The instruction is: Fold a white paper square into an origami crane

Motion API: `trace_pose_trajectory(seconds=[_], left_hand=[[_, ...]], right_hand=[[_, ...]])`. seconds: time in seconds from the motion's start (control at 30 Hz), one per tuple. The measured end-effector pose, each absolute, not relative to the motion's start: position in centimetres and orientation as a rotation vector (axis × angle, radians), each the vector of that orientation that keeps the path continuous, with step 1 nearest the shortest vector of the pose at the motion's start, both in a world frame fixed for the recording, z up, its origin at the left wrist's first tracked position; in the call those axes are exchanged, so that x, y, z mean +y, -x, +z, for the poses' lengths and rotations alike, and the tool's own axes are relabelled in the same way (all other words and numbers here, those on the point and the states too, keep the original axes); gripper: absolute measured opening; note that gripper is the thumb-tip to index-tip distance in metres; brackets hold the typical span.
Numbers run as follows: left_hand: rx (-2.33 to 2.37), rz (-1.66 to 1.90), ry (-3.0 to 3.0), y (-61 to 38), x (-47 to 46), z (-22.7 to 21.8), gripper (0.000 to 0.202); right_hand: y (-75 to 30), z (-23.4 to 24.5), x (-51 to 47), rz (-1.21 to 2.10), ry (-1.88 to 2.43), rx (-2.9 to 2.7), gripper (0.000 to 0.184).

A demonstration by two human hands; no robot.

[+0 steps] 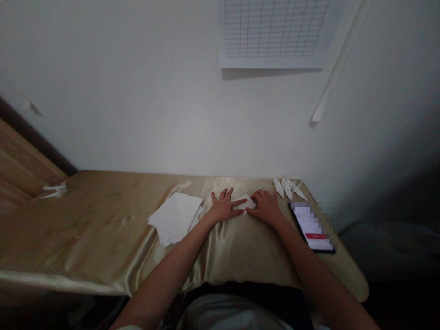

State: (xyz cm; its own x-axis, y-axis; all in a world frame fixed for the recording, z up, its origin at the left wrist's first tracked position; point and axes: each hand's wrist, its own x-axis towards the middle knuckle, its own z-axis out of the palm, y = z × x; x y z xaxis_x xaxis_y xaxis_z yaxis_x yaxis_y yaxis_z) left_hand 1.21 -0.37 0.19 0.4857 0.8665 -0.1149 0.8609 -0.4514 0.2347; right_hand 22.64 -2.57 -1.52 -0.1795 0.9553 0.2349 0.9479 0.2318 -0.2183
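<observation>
One cam only, head-worn, looks fwd & down across the bench [85, 220] to the wall [137, 91] right behind it. Wide, close view: bench fills lower half, wall upper. Left hand [225, 208] and right hand [266, 207] sit mid-frame, forearms reach up from bottom edge

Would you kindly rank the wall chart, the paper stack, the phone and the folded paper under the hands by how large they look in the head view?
1. wall chart
2. paper stack
3. phone, close to the stack, so this order is unsure
4. folded paper, partly covered by the left hand and right hand
</observation>
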Motion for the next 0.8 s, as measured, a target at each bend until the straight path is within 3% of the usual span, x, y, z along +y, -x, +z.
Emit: trace_pose_trajectory(seconds=[0.8], left_hand=[[1.465,0.056,-2.501,-1.18,-0.50,0.11,0.048]], right_hand=[[-21.77,-1.55,-3.25,0.000,1.782,-2.192,0.064]])
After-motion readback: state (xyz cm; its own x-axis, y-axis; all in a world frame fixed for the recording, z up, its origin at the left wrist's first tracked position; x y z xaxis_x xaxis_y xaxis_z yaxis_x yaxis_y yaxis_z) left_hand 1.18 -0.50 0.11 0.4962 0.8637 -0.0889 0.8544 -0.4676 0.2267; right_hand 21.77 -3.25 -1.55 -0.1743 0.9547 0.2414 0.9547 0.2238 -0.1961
